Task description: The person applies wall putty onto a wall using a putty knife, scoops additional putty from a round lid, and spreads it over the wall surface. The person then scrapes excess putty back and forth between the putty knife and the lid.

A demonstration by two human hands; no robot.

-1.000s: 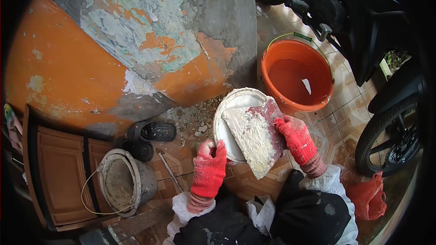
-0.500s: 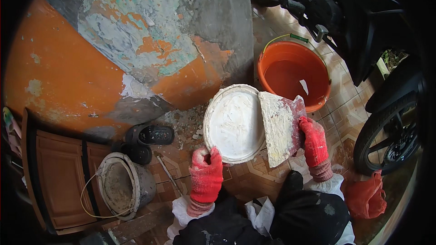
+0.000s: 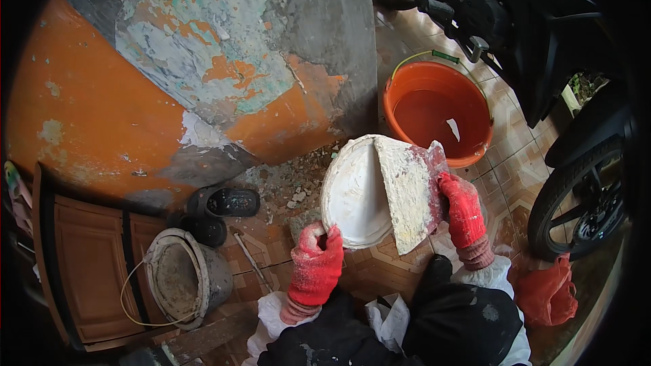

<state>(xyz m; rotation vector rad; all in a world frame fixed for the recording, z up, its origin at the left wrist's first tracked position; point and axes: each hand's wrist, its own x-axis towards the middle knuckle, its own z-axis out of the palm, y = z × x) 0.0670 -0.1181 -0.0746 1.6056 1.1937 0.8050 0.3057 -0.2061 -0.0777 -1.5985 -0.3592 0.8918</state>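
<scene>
My left hand [image 3: 317, 264], in a dusty red glove, pinches the near-left rim of a round white container [image 3: 354, 210]. White paste smears its inside; its depth is unclear. The container is tilted, with its right part hidden behind a wide flat putty spreader [image 3: 407, 193]. My right hand [image 3: 462, 211], also red-gloved, is closed on the spreader's dark red right side. Thick cream-white paste covers the spreader's left part, and its left edge overlaps the container.
An orange bucket [image 3: 441, 112] holding liquid stands beyond the spreader. A motorcycle [image 3: 583, 196] is at the right, near a red plastic bag [image 3: 550, 291]. Left lie a crusted bucket [image 3: 180, 274], black sandals [image 3: 232, 200] and a stick [image 3: 252, 261]. A peeling wall [image 3: 203, 81] rises ahead.
The container has shifted right and tilted, baring rubble on the floor behind it. The spreader has slid left over it and covers more of its paste. My left hand has moved slightly right.
</scene>
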